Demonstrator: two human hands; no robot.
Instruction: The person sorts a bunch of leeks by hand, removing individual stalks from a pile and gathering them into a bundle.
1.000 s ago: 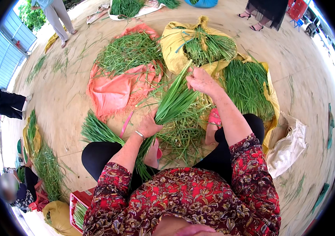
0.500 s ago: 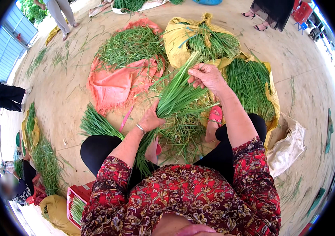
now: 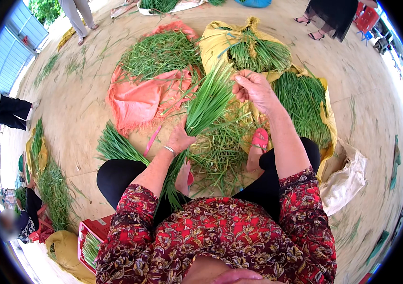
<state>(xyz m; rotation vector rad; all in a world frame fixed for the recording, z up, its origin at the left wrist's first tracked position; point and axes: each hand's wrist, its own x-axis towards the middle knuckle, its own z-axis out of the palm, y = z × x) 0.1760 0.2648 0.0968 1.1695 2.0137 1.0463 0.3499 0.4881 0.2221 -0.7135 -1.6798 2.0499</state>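
My left hand [image 3: 178, 138] is wrapped round a thick bunch of chives [image 3: 207, 105], long and green. Its paler ends point up and away from me, while the leafy ends trail down over my lap. My right hand [image 3: 253, 91] is just right of the paler ends, thumb and fingers pinched together. Whatever the pinch holds, if anything, is too small to make out. Under the bunch, between my feet, is a heap of loose green and yellowish trimmings [image 3: 218, 156]. Another bundle of chives [image 3: 118, 144] lies by my left knee, next to a pink strip [image 3: 152, 140].
Ahead, a pink sack [image 3: 137, 102] carries loose greens. Yellow sacks [image 3: 213, 45] of chives stand ahead and right. A white sack [image 3: 345, 182] lies at my right; a red crate [image 3: 99, 227] of stalks stands by my left side. Other people [image 3: 76, 16] are around the edges.
The bunch has swung left and stands more upright in my left hand. My right hand has moved slightly right and away from me, apart from the stalks it was touching.
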